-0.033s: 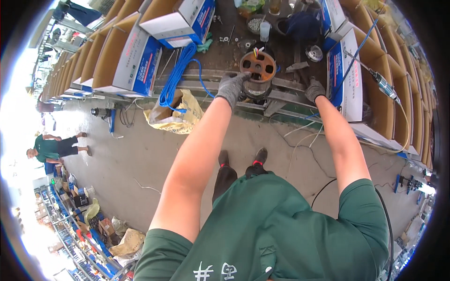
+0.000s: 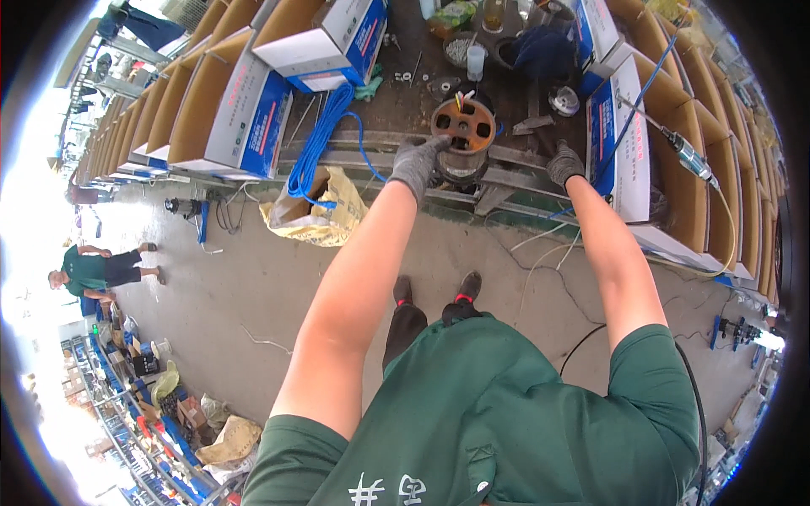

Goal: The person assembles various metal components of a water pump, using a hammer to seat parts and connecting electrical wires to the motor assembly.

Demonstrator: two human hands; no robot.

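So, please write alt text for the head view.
A gloved left hand touches a round, orange-topped metal housing at a workbench's edge; the gloved right hand is also at that edge. Open cartons stand on both sides.

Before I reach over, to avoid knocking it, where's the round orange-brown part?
In the head view, the round orange-brown part is right of upper centre, with the gloved left hand at its left side and the blue cable farther left.
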